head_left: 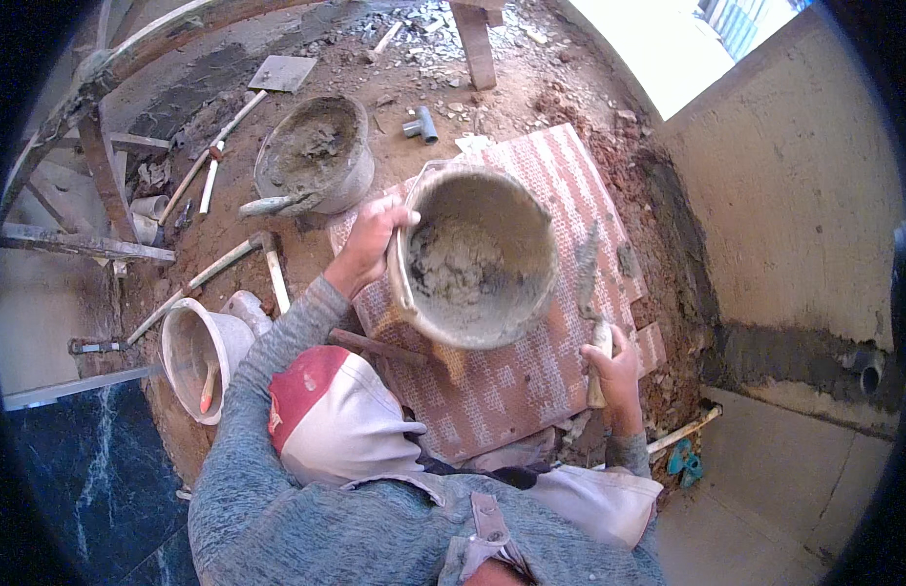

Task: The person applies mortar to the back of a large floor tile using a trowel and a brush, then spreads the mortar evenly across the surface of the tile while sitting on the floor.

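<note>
My left hand [368, 241] is closed on the left rim of a mortar-smeared bucket [519, 220]. The bucket tilts toward me, and wet grey mortar [461, 262] lies inside it. Below it spreads a red-and-white patterned slab [531, 396]. Right of the bucket, my right hand [616, 379] wraps round the pale handle of a trowel [588, 278]. The narrow blade points away from me, coated in mortar, apart from the bucket. A brown wooden handle [379, 347] shows at the slab's near left; its other end is hidden.
A tub of mortar [350, 176] stands at the far left, near a grey pipe tee [421, 125]. A white bucket [191, 342] holding a brush sits by my left arm. Pipes [204, 278] lie along the left. A wall [795, 186] rises at the right, with a pipe stub [870, 379] protruding.
</note>
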Demonstrator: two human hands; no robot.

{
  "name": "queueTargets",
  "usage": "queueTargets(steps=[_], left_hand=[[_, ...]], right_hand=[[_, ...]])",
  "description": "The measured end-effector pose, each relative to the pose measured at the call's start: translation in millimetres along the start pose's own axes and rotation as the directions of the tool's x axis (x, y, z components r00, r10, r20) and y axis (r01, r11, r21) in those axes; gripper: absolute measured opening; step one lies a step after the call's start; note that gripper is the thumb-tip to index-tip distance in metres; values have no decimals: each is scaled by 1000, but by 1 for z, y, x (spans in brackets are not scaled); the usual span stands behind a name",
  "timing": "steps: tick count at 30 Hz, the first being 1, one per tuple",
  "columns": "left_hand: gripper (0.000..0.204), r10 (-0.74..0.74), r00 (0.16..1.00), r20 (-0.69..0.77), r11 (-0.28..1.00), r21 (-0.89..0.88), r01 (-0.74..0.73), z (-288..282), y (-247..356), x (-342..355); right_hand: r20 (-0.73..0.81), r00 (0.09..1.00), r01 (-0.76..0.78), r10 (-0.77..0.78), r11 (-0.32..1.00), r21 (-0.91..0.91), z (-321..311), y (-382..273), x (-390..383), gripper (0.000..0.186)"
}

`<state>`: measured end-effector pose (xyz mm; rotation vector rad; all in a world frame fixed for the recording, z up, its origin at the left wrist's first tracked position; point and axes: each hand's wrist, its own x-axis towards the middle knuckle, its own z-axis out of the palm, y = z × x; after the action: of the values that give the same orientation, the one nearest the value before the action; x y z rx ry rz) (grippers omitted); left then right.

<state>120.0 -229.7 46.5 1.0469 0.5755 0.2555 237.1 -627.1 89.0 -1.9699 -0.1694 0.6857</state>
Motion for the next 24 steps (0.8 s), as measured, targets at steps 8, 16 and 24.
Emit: queueTargets(steps=[8, 16, 24], left_hand=[[10, 111, 986, -126, 921, -359, -149, -15, 80, 130], [21, 187, 811, -554, 911, -210, -354, -66, 132, 243], [27, 807, 554, -204, 524, 680, -513, -181, 123, 311]], right_hand=[[-51, 995, -82, 90, 987, 141, -19, 43, 3, 40], [-53, 998, -30, 38, 990, 139, -5, 53, -5, 38], [9, 985, -175, 175, 982, 70, 5, 9, -7, 47]])
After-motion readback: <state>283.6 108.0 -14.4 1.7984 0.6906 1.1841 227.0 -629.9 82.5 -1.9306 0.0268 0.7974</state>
